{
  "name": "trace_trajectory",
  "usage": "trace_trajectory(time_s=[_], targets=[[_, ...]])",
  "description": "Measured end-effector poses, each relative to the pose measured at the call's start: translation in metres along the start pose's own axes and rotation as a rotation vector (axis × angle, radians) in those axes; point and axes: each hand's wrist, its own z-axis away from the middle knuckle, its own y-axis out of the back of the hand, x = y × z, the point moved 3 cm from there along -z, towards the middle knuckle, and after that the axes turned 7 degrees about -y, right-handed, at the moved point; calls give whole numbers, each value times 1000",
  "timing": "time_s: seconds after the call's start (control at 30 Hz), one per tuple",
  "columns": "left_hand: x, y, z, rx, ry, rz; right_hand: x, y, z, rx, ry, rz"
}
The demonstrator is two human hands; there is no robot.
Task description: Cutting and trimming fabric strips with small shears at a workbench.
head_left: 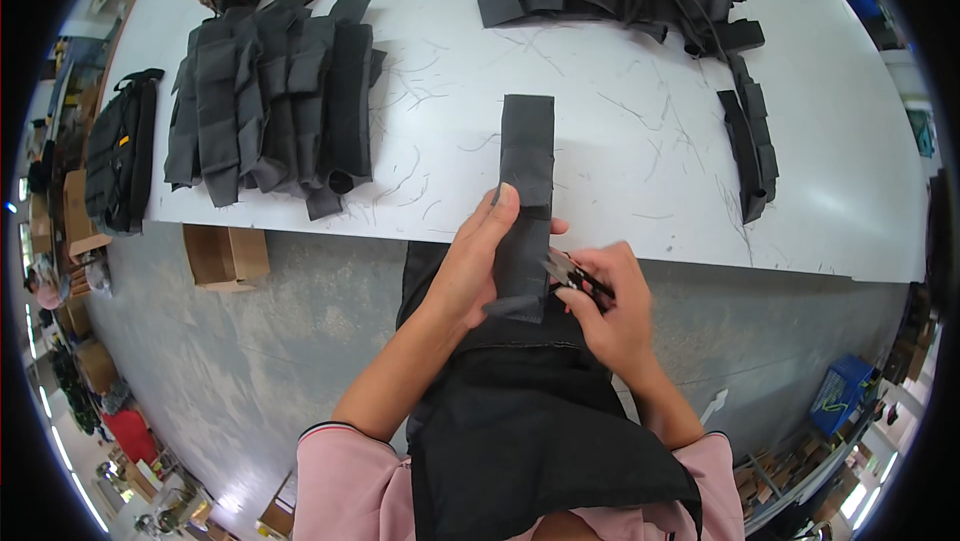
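Stacked black pouches (275, 101) on white table (620, 141)

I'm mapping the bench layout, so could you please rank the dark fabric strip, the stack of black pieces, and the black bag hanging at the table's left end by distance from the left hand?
1. Dark fabric strip: held in the left hand.
2. Stack of black pieces: upper left on the table.
3. Black bag: far left, off the table's end.

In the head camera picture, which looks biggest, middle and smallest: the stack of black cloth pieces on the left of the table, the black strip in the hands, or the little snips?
1. Stack of black cloth pieces, biggest.
2. Black strip, held by the left hand.
3. Snips in the right hand, smallest.

The strip and snips are nearer the camera, yet the order looks clear.
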Motion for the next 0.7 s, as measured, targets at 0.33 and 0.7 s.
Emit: trace_trajectory(time_s=[0.33,0.7], targets=[[-7,-7,30,-188,-113,-212,4,-5,-27,-94,40,25],[-36,10,50,-95,-75,-227,33,-24,-46,91,-518,-901]])
